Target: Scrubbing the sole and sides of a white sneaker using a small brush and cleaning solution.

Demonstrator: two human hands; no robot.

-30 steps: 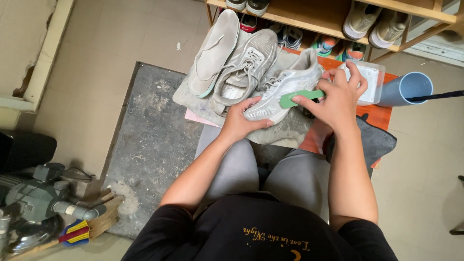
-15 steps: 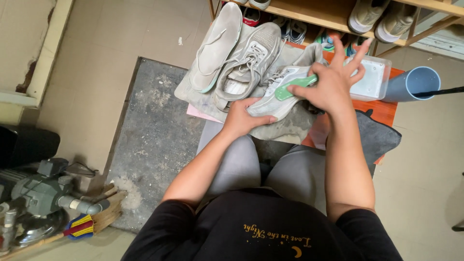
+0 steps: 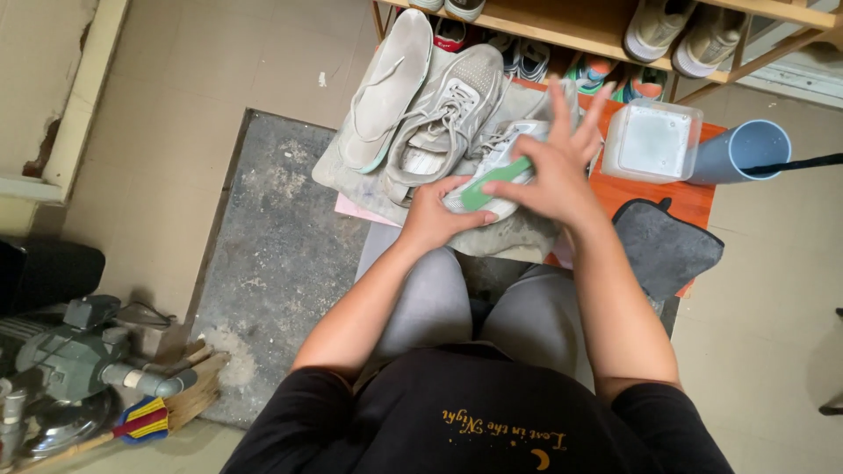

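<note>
A grey-white sneaker (image 3: pixel 502 149) lies on a dirty grey cloth (image 3: pixel 518 235) over my knees. My left hand (image 3: pixel 436 218) grips its toe end from below. My right hand (image 3: pixel 551 167) presses a green brush (image 3: pixel 493 182) down onto the toe part of the shoe, with the fingers spread wide. A second grey sneaker (image 3: pixel 444 123) and a loose grey insole (image 3: pixel 386 88) rest on the cloth just to the left.
A clear plastic tub of milky water (image 3: pixel 652 140) and a blue cup (image 3: pixel 742 154) stand at the right on an orange surface (image 3: pixel 694 204). A dark grey cloth (image 3: pixel 663 247) lies beside my right knee. A wooden shoe rack (image 3: pixel 580 26) stands ahead, a grey mat (image 3: pixel 272 254) and machinery (image 3: pixel 70 369) at the left.
My right hand has slid the green brush from the shoe's heel side toward the toe, to the left and nearer me, uncovering the tub. My left hand has stayed on the toe.
</note>
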